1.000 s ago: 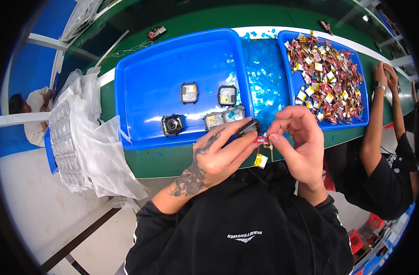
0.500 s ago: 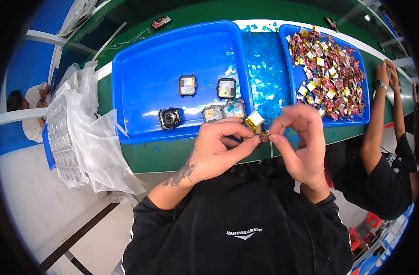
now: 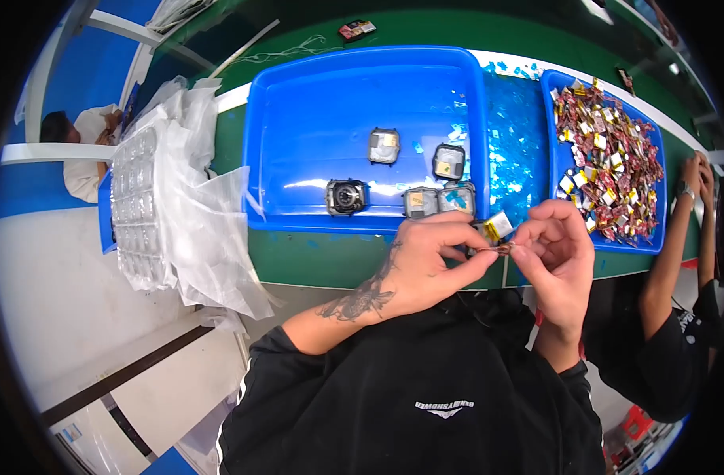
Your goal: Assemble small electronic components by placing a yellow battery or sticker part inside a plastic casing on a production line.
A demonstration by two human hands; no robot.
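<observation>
A small reddish circuit board (image 3: 502, 248) is pinched between my two hands just in front of the large blue tray. My left hand (image 3: 429, 257) grips its left end between thumb and forefinger. At the other end, the thumb and forefinger of my right hand (image 3: 560, 257) are closed on the board too. A silver battery with yellow tape (image 3: 499, 226) stands up from behind the board, apparently joined to it. Fingertips cover most of the board. Nearest to the hands in the tray are square watch cases (image 3: 420, 203), two of them side by side.
The large blue tray (image 3: 259, 142) also holds a black watch case (image 3: 346, 197) and others. Blue film scraps (image 3: 520, 142) lie between it and a smaller tray (image 3: 550, 119) heaped with boards and batteries. Clear plastic packaging (image 3: 136, 214) stands left. A co-worker's forearms (image 3: 672, 245) are at right.
The whole view has shifted, so trays and hands appear farther right. Both hands still pinch the board, and the right fingertips have come closer around it.
</observation>
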